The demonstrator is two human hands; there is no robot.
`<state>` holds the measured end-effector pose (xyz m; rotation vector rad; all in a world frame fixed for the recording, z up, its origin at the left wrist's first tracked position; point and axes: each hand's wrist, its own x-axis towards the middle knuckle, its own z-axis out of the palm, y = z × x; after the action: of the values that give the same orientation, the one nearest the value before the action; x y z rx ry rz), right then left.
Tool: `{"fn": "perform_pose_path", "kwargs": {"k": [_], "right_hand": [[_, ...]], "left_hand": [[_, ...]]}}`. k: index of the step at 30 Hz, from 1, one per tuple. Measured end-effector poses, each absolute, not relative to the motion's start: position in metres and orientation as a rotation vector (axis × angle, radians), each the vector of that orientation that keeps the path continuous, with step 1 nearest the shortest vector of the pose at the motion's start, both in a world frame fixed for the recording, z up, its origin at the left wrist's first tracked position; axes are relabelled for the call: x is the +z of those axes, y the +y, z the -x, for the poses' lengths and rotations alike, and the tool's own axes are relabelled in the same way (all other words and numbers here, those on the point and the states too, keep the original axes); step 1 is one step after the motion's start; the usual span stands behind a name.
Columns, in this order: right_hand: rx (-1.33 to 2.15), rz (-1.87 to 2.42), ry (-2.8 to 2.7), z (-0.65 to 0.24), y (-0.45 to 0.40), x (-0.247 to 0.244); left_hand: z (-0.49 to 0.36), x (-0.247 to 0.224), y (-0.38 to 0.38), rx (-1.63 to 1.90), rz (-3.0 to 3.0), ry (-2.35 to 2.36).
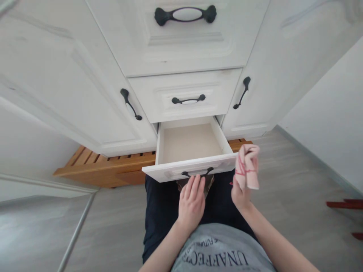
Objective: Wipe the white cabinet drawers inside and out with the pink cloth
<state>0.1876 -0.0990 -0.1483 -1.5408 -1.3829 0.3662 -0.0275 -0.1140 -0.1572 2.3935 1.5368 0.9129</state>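
Left hand (193, 202), fingers nearly straight, at the drawer handle (209, 170), perhaps steadying; hooked or not, I can't tell. Right hand (240, 195) closed round folded pink cloth (247, 164) by the drawer's (172, 171) front right corner.

Pink cloth (250, 168) — red-marked, white drawer (167, 172) — black handle (208, 172), orange-brown wood (127, 167), grey floor (283, 173)

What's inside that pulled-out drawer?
In the drawer, only a pale bottom and side walls show. The front panel hides the strip just behind it, and the drawer above cuts off the far end; I can't tell what's there.
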Motion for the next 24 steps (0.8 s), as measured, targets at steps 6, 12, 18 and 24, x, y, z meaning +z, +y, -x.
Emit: {"fn": "perform_pose_path", "kwargs": {"k": [6, 12, 18, 24], "right_hand": [[-0.381, 1.262, -1.791, -0.137, -0.046, -0.162], [-0.359, 1.313, -1.800, -0.126, -0.020, -0.158], [-0.233, 1.289, -1.754, -0.139, 0.046, -0.146], [-0.354, 1.320, -1.647, -0.149, 0.110, -0.155]], "left_hand": [[0.005, -0.174, -0.093, 0.774, -2.540, 1.701], [0.007, -0.196, -0.062, 0.939, -2.539, 1.840], [0.007, -0.193, 0.016, 0.892, -2.621, 1.920], [0.010, -0.189, 0.070, 0.796, -2.653, 1.916]]}}
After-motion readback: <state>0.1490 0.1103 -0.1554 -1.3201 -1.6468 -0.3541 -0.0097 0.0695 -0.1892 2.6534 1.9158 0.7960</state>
